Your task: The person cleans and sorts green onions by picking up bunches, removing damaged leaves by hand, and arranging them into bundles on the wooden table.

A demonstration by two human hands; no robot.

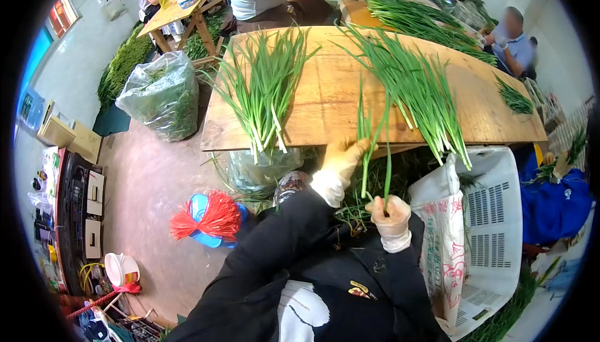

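Both my hands wear pale gloves with white cuffs and are just off the table's near edge. My right hand [390,217] is closed around the lower ends of a few green chive stalks [388,170], which stand up from it. Left of it, my left hand [342,162] has its fingers pinched at the side of these stalks. On the wooden table [331,101] lie two piles: a left chive bunch [265,85] and a larger right chive bunch [415,85]. Their white ends point toward me, some hanging over the edge.
A white plastic basket [494,236] with a printed sack [445,242] stands at my right. Red plastic ties [209,220] lie on a blue stool at my left. Beyond are a clear bag of greens [164,95], a white bucket [120,269] and several people at other tables.
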